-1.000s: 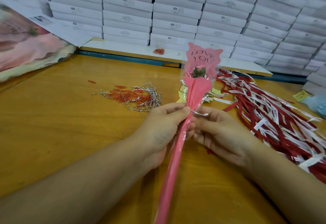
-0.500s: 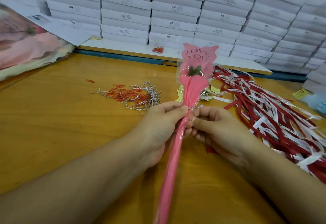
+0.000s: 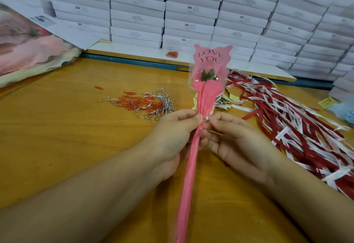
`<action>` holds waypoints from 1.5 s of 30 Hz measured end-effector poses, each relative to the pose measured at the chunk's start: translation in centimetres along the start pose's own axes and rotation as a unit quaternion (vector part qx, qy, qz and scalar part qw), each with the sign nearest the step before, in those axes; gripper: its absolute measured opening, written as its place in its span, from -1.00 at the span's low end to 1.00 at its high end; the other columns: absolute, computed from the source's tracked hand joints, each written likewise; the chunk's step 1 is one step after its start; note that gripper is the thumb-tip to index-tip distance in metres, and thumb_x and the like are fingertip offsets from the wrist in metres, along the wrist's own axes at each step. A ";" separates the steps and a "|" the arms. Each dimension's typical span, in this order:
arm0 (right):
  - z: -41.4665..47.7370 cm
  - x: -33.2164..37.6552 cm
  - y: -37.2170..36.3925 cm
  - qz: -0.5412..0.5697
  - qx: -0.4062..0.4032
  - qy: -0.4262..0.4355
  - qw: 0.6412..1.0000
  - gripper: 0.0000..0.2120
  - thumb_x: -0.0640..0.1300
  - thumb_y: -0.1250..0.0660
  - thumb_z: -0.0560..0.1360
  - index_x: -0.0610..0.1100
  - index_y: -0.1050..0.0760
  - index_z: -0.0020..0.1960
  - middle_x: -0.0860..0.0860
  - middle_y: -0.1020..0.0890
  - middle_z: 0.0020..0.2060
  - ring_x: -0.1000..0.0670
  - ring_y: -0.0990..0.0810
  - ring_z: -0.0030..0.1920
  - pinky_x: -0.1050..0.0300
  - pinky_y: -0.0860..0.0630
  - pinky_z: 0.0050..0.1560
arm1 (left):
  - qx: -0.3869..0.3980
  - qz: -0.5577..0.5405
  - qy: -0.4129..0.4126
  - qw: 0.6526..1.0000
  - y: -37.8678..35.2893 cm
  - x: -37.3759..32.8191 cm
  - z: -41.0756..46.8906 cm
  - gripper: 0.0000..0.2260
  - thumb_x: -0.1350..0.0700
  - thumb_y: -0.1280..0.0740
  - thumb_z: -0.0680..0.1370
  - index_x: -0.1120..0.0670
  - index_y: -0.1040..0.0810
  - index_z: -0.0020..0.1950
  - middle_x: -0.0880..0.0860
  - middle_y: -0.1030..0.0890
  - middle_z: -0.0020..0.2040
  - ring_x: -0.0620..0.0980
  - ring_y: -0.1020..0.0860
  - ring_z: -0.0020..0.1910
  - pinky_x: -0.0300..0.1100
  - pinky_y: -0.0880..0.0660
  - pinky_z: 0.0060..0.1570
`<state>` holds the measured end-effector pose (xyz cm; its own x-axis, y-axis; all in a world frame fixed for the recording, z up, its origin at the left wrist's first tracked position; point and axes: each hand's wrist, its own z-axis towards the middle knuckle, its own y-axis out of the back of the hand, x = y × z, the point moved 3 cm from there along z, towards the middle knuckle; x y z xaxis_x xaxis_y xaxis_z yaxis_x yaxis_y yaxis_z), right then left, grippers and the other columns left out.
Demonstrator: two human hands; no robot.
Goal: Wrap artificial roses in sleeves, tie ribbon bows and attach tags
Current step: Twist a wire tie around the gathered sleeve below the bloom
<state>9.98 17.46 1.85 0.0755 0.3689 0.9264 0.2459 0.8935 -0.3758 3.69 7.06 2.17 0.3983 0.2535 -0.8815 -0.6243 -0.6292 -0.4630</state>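
Note:
A pink sleeve printed "LOVE YOU" wraps an artificial rose whose green leaves show through the clear window. Its long pink stem part runs down toward me. My left hand grips the sleeve at its neck, thumb on top. A silver twist tie sits around that neck, and my right hand pinches its end right beside the left thumb.
Loose silver twist ties and red paper clips lie on the wooden table left of centre. Red and white ribbons spread at the right, yellow tags behind the sleeve. Stacked white boxes line the back; finished sleeves lie far left.
The sticking-out end of the twist tie has shortened against the sleeve neck as my right fingers closed in on it. The sleeve and both hands shifted slightly up and away.

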 end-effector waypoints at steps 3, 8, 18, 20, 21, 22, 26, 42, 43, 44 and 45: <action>0.3 -0.2 0.0 0.047 -0.006 -0.014 0.999 -0.91 -0.31 -0.27 0.38 -0.32 -0.51 -0.16 -0.16 -0.63 -0.30 -0.01 -0.66 -0.27 0.19 -0.62 -0.19 | 0.013 -0.022 0.014 1.000 0.1 -0.1 0.2 -0.89 0.28 -0.26 0.58 0.20 -0.57 -0.09 0.02 -0.52 -0.45 -0.16 -0.47 -0.53 -0.33 -0.49 -0.48; 0.4 -0.1 0.4 0.075 -0.044 -0.019 0.996 -0.91 -0.34 -0.32 0.31 -0.33 -0.56 -0.20 -0.22 -0.64 -0.25 -0.03 -0.68 -0.25 0.23 -0.62 -0.16 | 0.041 0.034 0.005 0.999 0.6 0.0 0.8 -0.83 0.22 -0.23 0.60 0.16 -0.49 0.17 -0.01 -0.51 -0.38 -0.17 -0.49 -0.48 -0.31 -0.48 -0.36; 0.2 0.0 -0.4 0.058 -0.036 -0.006 0.998 -0.98 -0.35 -0.26 0.34 -0.27 -0.44 -0.26 -0.17 -0.60 -0.38 0.01 -0.64 -0.39 0.26 -0.58 -0.35 | 0.069 0.028 0.022 0.997 0.3 0.6 0.8 -0.86 0.22 -0.20 0.62 0.14 -0.48 0.14 -0.05 -0.52 -0.44 -0.18 -0.48 -0.50 -0.34 -0.47 -0.40; 0.3 0.0 -0.6 0.058 -0.040 -0.002 0.998 -0.98 -0.35 -0.25 0.33 -0.27 -0.42 -0.26 -0.16 -0.58 -0.39 0.03 -0.63 -0.42 0.28 -0.57 -0.38 | 0.080 0.015 0.026 0.996 0.3 0.7 0.7 -0.87 0.22 -0.20 0.62 0.14 -0.49 0.12 -0.07 -0.54 -0.45 -0.20 -0.50 -0.49 -0.36 -0.49 -0.40; 0.3 0.1 -0.6 0.059 -0.044 -0.001 0.997 -0.98 -0.36 -0.25 0.33 -0.28 -0.42 -0.26 -0.16 -0.57 -0.39 0.04 -0.62 -0.43 0.28 -0.56 -0.40 | 0.085 0.008 0.028 0.996 0.2 0.7 0.7 -0.87 0.22 -0.20 0.62 0.14 -0.49 0.12 -0.07 -0.54 -0.45 -0.20 -0.50 -0.49 -0.37 -0.49 -0.40; 0.3 0.1 -0.6 0.060 -0.047 -0.002 0.997 -0.98 -0.36 -0.25 0.33 -0.29 -0.41 -0.25 -0.16 -0.56 -0.39 0.04 -0.61 -0.44 0.29 -0.56 -0.41 | 0.087 0.002 0.031 0.996 0.2 0.8 0.6 -0.86 0.23 -0.20 0.62 0.15 -0.49 0.13 -0.07 -0.55 -0.45 -0.20 -0.51 -0.49 -0.37 -0.49 -0.41; 0.2 0.1 -0.3 0.030 -0.058 -0.017 0.998 -0.96 -0.41 -0.24 0.37 -0.32 -0.43 -0.22 -0.17 -0.56 -0.39 0.03 -0.61 -0.42 0.26 -0.59 -0.37 | 0.085 -0.004 0.037 0.996 0.1 1.1 0.6 -0.82 0.24 -0.20 0.61 0.17 -0.49 0.19 -0.03 -0.53 -0.42 -0.19 -0.50 -0.49 -0.35 -0.49 -0.42; 0.2 1.2 0.7 0.040 -0.082 -0.133 0.987 -0.80 -0.39 -0.30 0.28 -0.40 -0.50 -0.09 -0.17 -0.57 -0.40 0.08 -0.59 -0.48 0.37 -0.50 -0.51 | 0.031 -0.097 0.086 0.991 -0.6 1.4 0.1 -0.87 0.31 -0.24 0.58 0.12 -0.53 -0.06 0.02 -0.54 -0.48 -0.18 -0.48 -0.56 -0.34 -0.48 -0.53; 0.2 1.1 0.7 0.033 -0.090 -0.109 0.989 -0.79 -0.38 -0.31 0.32 -0.38 -0.50 -0.05 -0.17 -0.59 -0.38 0.07 -0.60 -0.46 0.36 -0.52 -0.50 | 0.019 -0.106 0.083 0.991 -0.4 1.3 0.2 -0.86 0.31 -0.24 0.57 0.12 -0.53 -0.09 0.03 -0.53 -0.48 -0.17 -0.48 -0.57 -0.33 -0.48 -0.53; 0.2 1.1 0.7 0.015 -0.101 -0.088 0.991 -0.83 -0.38 -0.31 0.38 -0.35 -0.49 -0.02 -0.17 -0.61 -0.36 0.06 -0.61 -0.46 0.34 -0.53 -0.49 | 0.008 -0.114 0.080 0.990 -0.3 1.1 0.3 -0.85 0.31 -0.24 0.57 0.12 -0.53 -0.13 0.04 -0.53 -0.49 -0.16 -0.48 -0.58 -0.33 -0.48 -0.54; 0.1 1.2 0.8 -0.022 -0.115 -0.067 0.991 -0.88 -0.39 -0.30 0.44 -0.30 -0.49 -0.02 -0.15 -0.63 -0.33 0.05 -0.61 -0.46 0.31 -0.54 -0.48 | -0.002 -0.120 0.078 0.990 -0.1 1.0 0.4 -0.84 0.32 -0.25 0.57 0.13 -0.53 -0.16 0.04 -0.52 -0.49 -0.16 -0.48 -0.58 -0.33 -0.48 -0.54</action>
<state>10.18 18.62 2.62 -0.0652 0.3757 0.9244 0.4602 0.8333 -0.3062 3.92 7.65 1.30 0.6333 0.2805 -0.7213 -0.4961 -0.5682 -0.6565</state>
